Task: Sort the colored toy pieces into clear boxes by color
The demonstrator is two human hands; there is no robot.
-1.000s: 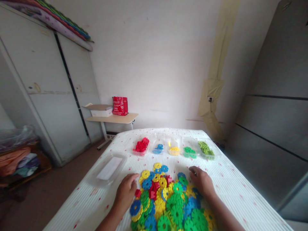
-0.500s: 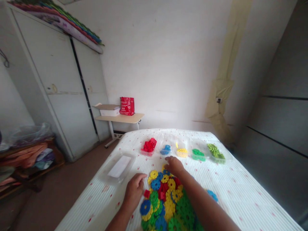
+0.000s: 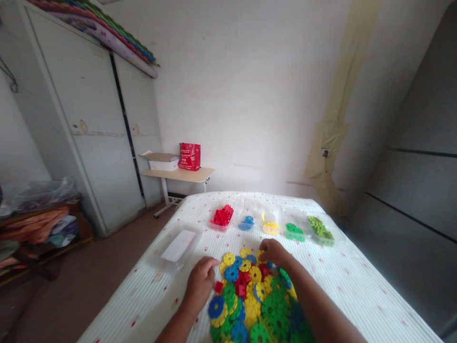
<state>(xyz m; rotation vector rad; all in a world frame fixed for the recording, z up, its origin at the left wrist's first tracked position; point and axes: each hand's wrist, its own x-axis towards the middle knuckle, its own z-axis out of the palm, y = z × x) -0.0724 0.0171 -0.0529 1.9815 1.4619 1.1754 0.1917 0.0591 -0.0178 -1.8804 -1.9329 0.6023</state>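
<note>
A pile of interlocking plastic discs (image 3: pixel 252 297) in blue, yellow, green and red lies on the cloth-covered table. Just left of it, my left hand (image 3: pixel 201 280) rests with nothing visible in it, fingers loosely bent and index finger stretched toward the pile. A small red square piece (image 3: pixel 218 287) lies near that hand. At the far right edge of the pile, my right hand (image 3: pixel 274 252) has its fingertips bent down onto a yellow disc (image 3: pixel 261 257). The fingertips' undersides are partly hidden.
Clear boxes stand in a row beyond the pile, holding red pieces (image 3: pixel 222 216), blue pieces (image 3: pixel 246 223), yellow pieces (image 3: pixel 270 228), green pieces (image 3: pixel 294 232) and light green pieces (image 3: pixel 320 227). A clear tray (image 3: pixel 193 250) with a white sheet (image 3: pixel 177 246) lies at left.
My right hand has moved right and back toward me, from in front of the boxes to the pile's far edge. My left hand stays where it was.
</note>
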